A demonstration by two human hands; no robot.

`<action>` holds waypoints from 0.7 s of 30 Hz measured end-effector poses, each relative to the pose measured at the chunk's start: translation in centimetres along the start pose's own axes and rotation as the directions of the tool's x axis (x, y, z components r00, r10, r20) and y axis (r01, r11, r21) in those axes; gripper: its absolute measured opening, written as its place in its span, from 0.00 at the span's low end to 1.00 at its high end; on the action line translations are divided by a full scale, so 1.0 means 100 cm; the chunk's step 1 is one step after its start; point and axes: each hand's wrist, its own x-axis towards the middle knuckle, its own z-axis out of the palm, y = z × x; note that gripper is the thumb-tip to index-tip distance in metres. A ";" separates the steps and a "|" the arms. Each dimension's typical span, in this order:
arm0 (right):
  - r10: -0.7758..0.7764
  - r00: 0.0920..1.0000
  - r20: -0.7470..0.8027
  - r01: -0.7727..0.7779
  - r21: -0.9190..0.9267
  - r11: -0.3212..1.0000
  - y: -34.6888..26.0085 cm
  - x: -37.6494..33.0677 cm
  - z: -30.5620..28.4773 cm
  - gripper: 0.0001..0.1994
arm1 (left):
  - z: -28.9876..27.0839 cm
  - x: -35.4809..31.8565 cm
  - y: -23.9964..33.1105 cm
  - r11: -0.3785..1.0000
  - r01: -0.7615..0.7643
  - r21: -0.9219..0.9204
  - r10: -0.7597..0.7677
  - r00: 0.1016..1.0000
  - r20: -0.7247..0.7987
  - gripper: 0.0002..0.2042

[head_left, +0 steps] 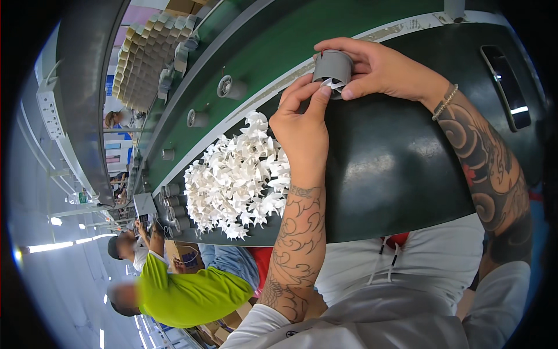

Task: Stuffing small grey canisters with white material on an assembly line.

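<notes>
1. The grey cylinder housing [332, 68] sits in my right hand [383, 70], fingers wrapped around it, just above my left hand [302, 125].
2. My left thumb and forefinger pinch a white fan wheel [332, 85] at its open mouth. Pushed in tilted, I judge its thin blades could bend or jam.
3. The pile of white fan wheels [235, 180] lies just beside my left wrist; a careless sweep could scatter them off the dark worktop [395, 168].
4. Beyond my fingertips, finished housings [232, 88] lie on the green conveyor belt [256, 64].
</notes>
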 end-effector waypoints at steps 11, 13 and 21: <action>0.030 0.999 -0.030 -0.031 -0.055 0.998 -0.002 -0.001 0.003 0.39 | 0.004 -0.004 0.008 0.999 0.012 -0.051 -0.011 1.000 0.015 0.08; 0.029 0.999 -0.039 -0.031 -0.059 0.998 -0.002 0.000 0.002 0.38 | 0.005 -0.004 0.009 0.999 0.007 -0.050 -0.006 1.000 0.019 0.09; 0.026 0.999 -0.038 -0.026 0.011 1.000 -0.005 -0.001 0.003 0.37 | 0.004 -0.004 0.008 0.882 -0.358 0.308 0.353 0.933 0.072 0.07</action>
